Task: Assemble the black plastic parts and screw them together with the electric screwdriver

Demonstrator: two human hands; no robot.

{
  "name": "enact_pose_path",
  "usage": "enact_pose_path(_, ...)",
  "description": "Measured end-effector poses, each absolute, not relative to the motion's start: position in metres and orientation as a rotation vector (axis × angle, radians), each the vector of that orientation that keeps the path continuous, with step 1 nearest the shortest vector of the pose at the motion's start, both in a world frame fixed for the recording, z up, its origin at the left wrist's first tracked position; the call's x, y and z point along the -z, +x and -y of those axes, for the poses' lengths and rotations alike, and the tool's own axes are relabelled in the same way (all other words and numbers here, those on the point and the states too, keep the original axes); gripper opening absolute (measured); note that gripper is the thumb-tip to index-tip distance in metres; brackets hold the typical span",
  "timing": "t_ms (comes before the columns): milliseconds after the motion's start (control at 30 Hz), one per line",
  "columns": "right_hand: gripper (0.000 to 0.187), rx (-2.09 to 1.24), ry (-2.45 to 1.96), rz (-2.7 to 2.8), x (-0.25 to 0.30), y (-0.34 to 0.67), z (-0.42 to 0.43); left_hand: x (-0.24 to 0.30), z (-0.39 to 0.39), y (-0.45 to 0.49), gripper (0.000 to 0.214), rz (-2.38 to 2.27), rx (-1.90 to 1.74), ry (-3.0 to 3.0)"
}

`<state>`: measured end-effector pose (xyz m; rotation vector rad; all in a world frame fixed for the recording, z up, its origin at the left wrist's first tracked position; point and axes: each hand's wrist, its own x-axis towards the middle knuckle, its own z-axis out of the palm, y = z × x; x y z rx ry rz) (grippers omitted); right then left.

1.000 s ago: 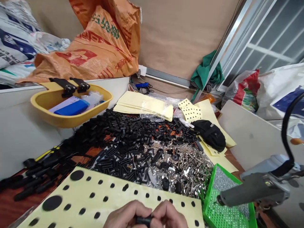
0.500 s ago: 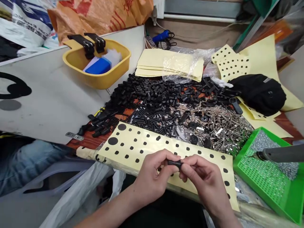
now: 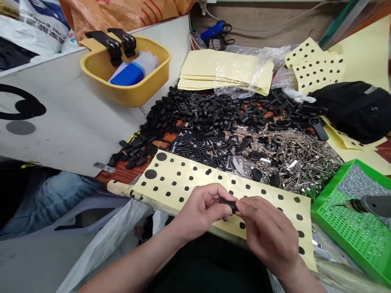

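At the near edge of the desk (image 3: 122, 176), two hands hold a short black tube (image 3: 228, 205) just above a big yellow sheet with black dots (image 3: 195, 183). The left hand (image 3: 203, 211) and the right hand (image 3: 267, 232) are close together. The fingers (image 3: 244, 206) of both hands pinch the tube tight from its two ends.

Past the sheet, in the middle of the desk, lies a big heap of black tubes (image 3: 207, 112). Small black rods (image 3: 198, 148) and a heap of shiny metal bits (image 3: 296, 162) lie just in front of it. Near the right edge sits a green tray with holes (image 3: 357, 232), and a grey tool (image 3: 377, 205) pokes over it. At the back right, a black bag (image 3: 351, 112) lies on yellow sheets. A stack of yellow sheets (image 3: 226, 69) with clear plastic on it lies at the back. A yellow basket (image 3: 128, 83) sits at the back left on a white board (image 3: 70, 122).
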<state>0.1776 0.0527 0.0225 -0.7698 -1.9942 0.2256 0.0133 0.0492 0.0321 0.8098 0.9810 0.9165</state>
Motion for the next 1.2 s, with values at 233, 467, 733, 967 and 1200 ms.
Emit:
enact_pose_path(233,0.026,-0.369,-0.921,1.943,-0.017,0.172,-0.051,-0.017,-0.050,0.021,0.023,-0.966,-1.001,0.560)
enact_pose_path(467,0.023,-1.385,-1.293,1.529,-0.019,0.175,-0.056,-0.020,-0.046,0.019,0.009,-1.118,-1.048,0.908)
enact_pose_path(733,0.011,-0.820,-1.243,1.780,-0.019,0.172,-0.047,-0.023,-0.043,0.019,0.009,-1.084,-1.048,1.015)
enact_pose_path(967,0.024,-0.240,-0.906,2.045,-0.013,0.171,-0.051,-0.024,-0.046,0.015,0.010,-1.065,-1.010,0.987)
enact_pose_path(1200,0.012,-0.638,-1.113,1.897,-0.021,0.176,-0.048,-0.026,-0.047,0.017,0.009,-1.030,-1.013,0.976)
